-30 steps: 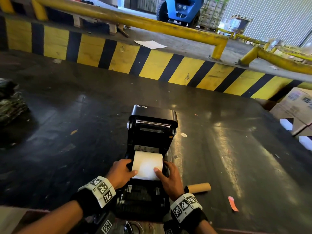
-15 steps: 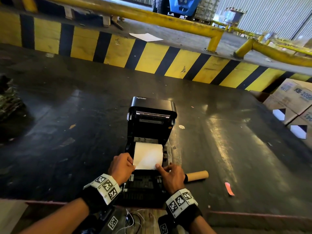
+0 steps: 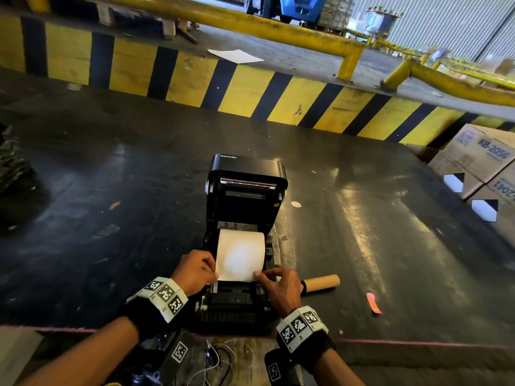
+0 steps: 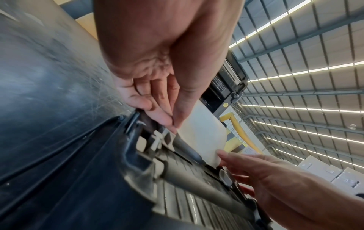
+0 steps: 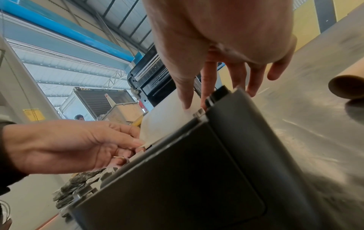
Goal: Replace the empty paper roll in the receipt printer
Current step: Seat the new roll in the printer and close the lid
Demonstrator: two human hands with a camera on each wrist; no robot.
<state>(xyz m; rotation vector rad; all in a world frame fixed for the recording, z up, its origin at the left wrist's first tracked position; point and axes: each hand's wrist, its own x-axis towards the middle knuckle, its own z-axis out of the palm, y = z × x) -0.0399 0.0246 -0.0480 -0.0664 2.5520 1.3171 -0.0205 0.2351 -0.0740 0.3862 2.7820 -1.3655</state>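
Observation:
The black receipt printer (image 3: 245, 196) stands on the dark floor with its lid raised. A white paper strip (image 3: 239, 254) runs from the roll bay toward me over the front. My left hand (image 3: 195, 270) pinches the strip's near left corner between thumb and fingertips (image 4: 174, 124). My right hand (image 3: 276, 285) holds the near right corner, thumb on top of the paper (image 5: 167, 121). The empty brown cardboard core (image 3: 320, 283) lies on the floor just right of the printer, also seen in the right wrist view as the core (image 5: 346, 87).
A yellow-and-black striped kerb (image 3: 250, 90) runs across behind the printer. Cardboard boxes (image 3: 485, 162) sit at the far right. A pink scrap (image 3: 373, 302) lies right of the core. Loose wires (image 3: 217, 358) lie near my wrists, and a dark pile (image 3: 11, 162) sits at the left edge.
Both hands have slid from the sides of the paper to its near corners and now pinch them. The strip lies a little further out toward me.

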